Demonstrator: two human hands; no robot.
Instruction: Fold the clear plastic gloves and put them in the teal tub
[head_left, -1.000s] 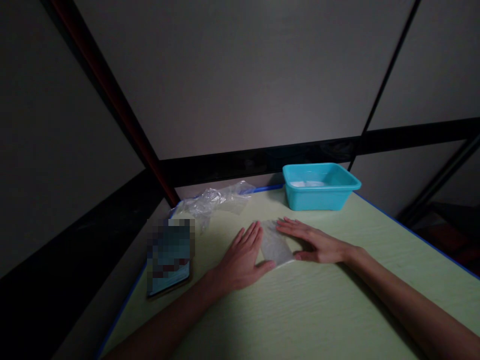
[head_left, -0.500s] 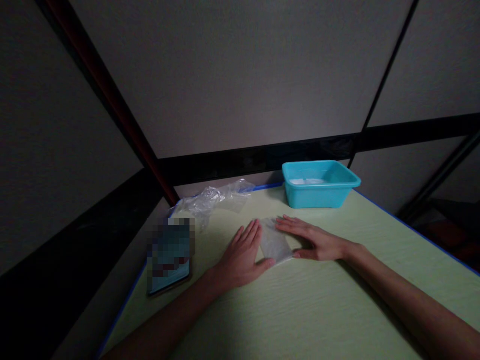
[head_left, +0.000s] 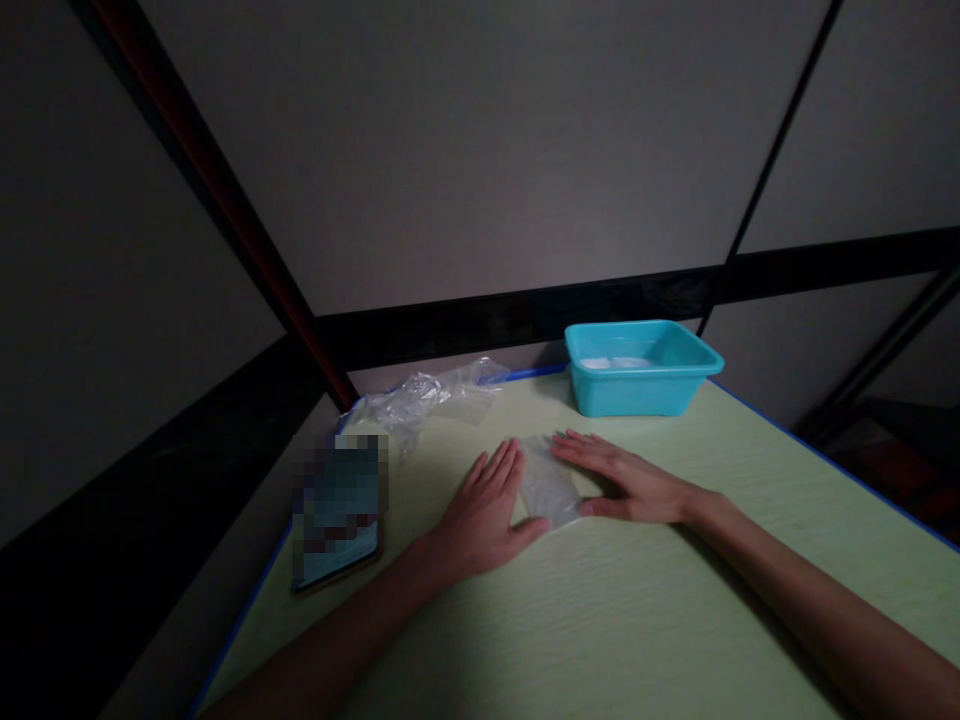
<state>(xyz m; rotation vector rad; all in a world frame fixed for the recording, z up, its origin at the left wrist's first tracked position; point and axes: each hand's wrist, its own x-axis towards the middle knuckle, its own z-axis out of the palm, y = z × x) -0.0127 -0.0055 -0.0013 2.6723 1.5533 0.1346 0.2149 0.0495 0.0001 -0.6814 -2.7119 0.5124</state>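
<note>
Small clear plastic bag (head_left: 547, 490): flat, pale, translucent, between both palms.

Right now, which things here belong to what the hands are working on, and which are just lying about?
In hand: flat clear packet, lying on the green table; left hand and right hand, both flat with fingers open, at its two sides.
Lying about: teal tub at the far edge; crumpled clear plastic far left; phone by the left edge.

Dim room — grey panel walls (head_left: 465, 150), black rails, pale-green table (head_left: 600, 620).
</note>
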